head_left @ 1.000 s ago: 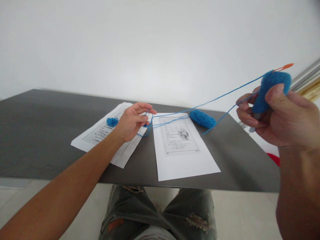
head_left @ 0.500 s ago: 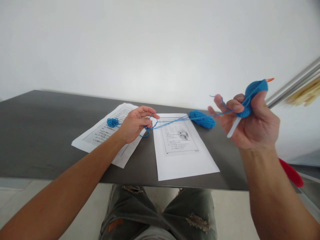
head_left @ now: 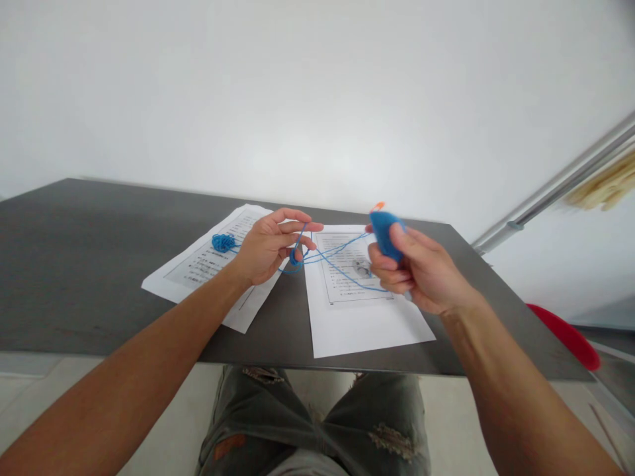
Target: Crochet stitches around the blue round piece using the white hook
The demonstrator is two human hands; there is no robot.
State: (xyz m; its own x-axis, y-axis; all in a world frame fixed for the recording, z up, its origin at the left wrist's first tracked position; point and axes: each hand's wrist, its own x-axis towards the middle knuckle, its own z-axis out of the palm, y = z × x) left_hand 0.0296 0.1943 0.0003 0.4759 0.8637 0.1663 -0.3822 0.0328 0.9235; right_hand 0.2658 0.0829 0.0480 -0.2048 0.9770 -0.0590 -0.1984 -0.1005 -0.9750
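My left hand (head_left: 272,248) hovers over the gap between two printed sheets, its fingers closed on blue yarn (head_left: 294,258) that loops around the fingertips. Slack strands run from there toward my right hand (head_left: 421,268). That hand grips a small blue crocheted piece (head_left: 385,233), blurred by motion, with an orange loop (head_left: 378,207) at its top end. A small blue yarn tangle (head_left: 224,242) rests on the left sheet (head_left: 173,281), left of my left hand. The larger yarn ball is hidden behind my right hand.
Beneath the yarn lies the right printed sheet (head_left: 370,334) on the dark table (head_left: 124,225). A white wall (head_left: 297,99) stands behind. At the right are a metal rail (head_left: 555,185), a yellowish bundle (head_left: 602,178) and a red rounded object (head_left: 565,336) beside the table edge.
My right hand has swung left and inward with the crocheted piece, and the once-taut yarn now hangs slack. A white stick below the piece no longer shows. My left hand stays nearly in place.
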